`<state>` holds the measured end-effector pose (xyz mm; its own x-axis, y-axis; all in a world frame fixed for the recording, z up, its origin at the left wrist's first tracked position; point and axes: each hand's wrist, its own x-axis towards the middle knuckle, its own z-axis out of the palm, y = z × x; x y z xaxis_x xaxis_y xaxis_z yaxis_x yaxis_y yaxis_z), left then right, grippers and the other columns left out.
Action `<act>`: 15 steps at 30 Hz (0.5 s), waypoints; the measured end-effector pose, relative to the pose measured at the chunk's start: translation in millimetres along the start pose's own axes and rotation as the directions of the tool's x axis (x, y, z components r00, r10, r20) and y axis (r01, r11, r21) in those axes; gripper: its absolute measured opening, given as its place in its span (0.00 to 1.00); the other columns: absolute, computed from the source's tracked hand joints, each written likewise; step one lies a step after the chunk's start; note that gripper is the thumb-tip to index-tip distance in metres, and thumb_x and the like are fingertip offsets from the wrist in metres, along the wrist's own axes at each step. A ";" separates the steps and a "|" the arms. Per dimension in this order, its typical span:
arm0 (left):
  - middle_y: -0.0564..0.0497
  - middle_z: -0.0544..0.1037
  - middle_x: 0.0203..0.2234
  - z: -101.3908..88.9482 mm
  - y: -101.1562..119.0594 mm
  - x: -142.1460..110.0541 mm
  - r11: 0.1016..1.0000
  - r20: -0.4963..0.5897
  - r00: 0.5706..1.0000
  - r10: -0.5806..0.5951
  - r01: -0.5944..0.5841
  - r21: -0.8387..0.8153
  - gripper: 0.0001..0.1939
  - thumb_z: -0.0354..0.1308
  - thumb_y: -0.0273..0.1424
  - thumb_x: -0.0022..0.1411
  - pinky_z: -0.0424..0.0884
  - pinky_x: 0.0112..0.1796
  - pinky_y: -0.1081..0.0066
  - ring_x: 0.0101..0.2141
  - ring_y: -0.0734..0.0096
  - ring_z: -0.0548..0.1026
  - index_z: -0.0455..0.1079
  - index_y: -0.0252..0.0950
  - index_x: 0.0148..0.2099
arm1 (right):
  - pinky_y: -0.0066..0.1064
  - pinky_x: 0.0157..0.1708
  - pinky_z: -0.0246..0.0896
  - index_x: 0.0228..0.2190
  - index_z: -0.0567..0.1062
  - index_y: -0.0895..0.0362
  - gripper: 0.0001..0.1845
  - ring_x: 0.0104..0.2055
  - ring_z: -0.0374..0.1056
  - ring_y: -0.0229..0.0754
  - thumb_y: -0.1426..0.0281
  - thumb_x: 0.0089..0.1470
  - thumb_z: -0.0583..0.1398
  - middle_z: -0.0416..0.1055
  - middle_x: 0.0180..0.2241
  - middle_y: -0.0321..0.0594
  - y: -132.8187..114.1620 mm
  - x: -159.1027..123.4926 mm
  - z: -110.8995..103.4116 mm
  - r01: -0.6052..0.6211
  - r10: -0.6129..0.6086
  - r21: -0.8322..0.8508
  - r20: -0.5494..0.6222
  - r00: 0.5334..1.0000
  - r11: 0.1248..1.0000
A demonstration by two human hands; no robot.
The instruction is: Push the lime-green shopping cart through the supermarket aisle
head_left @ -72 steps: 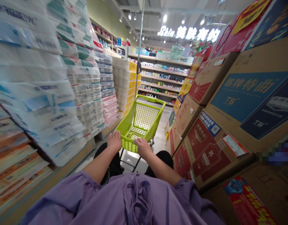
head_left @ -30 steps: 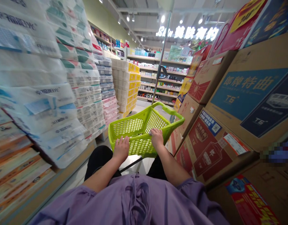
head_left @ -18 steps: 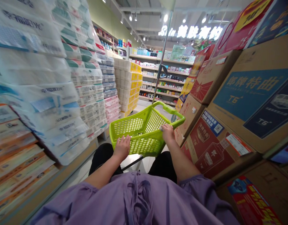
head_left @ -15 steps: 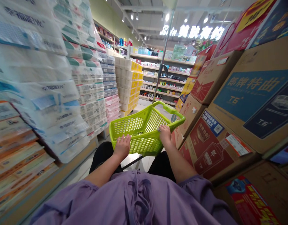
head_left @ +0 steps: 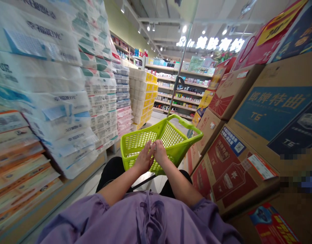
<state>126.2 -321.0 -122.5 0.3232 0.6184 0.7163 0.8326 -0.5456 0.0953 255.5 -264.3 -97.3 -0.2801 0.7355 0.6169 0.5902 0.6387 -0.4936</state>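
Observation:
A lime-green plastic shopping basket point(head_left: 182, 147) with lattice walls stands in front of my knees, its handle point(head_left: 196, 134) at the far right end. Over its near rim my two hands meet. My left hand point(head_left: 143, 159) is open, its fingers fairly straight and pointing up, the tips against my other hand. The fingers of my right hand point(head_left: 160, 154) are curled at the left fingertips; a small pale spot shows between the hands, too small to name. The basket's inside is partly hidden behind them.
Wrapped tissue packs point(head_left: 66, 101) are piled high on the left, with yellow-ended packs point(head_left: 145, 96) beyond. Cardboard cartons point(head_left: 272, 105) are stacked close on my right. A slanting metal pole point(head_left: 180, 67) rises behind the basket, and stocked shelves point(head_left: 181, 81) line the back.
Both hands have left their places on the basket's near rim and come together in front of it. The right moved left, the left moved right. The view has shifted slightly.

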 end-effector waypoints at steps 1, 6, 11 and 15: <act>0.38 0.33 0.69 -1.1 0.9 2.3 1.000 -0.024 1.000 0.012 -0.012 0.002 0.43 0.49 0.25 0.62 0.54 0.59 0.46 0.67 0.48 0.38 0.26 0.39 0.70 | 0.32 0.41 0.62 0.35 0.71 0.56 0.13 0.38 0.65 0.40 0.80 0.53 0.50 0.68 0.38 0.41 0.5 -1.1 -1.7 0.051 -0.050 -0.023 0.005 0.999 0.998; 0.38 0.41 0.68 4.3 -3.8 0.7 0.997 0.061 0.996 -0.066 0.068 -0.028 0.50 0.51 0.19 0.53 0.51 0.60 0.43 0.67 0.47 0.41 0.26 0.39 0.70 | 0.36 0.49 0.57 0.25 0.70 0.54 0.12 0.42 0.63 0.42 0.82 0.51 0.53 0.70 0.33 0.38 12.5 -14.9 -6.2 0.188 -0.176 -0.094 0.127 0.976 0.978; 0.37 0.62 0.61 15.1 -8.2 1.5 0.980 0.299 0.951 -0.076 0.126 -0.152 0.48 0.49 0.21 0.56 0.65 0.54 0.54 0.57 0.58 0.65 0.23 0.36 0.70 | 0.31 0.43 0.60 0.33 0.72 0.56 0.12 0.40 0.66 0.41 0.80 0.48 0.53 0.72 0.37 0.41 15.7 -19.7 -7.1 0.067 -0.060 -0.026 0.214 0.975 0.997; 0.40 0.67 0.57 12.9 -2.9 12.9 0.982 0.377 0.915 -0.144 0.179 -0.060 0.35 0.45 0.28 0.66 0.68 0.48 0.59 0.49 0.60 0.72 0.36 0.39 0.70 | 0.34 0.48 0.59 0.46 0.68 0.56 0.20 0.43 0.67 0.41 0.77 0.50 0.55 0.72 0.42 0.41 19.0 -13.9 -29.4 -0.049 0.073 -0.102 0.247 0.966 0.994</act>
<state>133.7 -304.2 -122.4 0.3453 0.8575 0.3814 0.8487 -0.4588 0.2632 292.9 -269.1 -97.2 -0.4145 0.8134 0.4081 0.6776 0.5752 -0.4582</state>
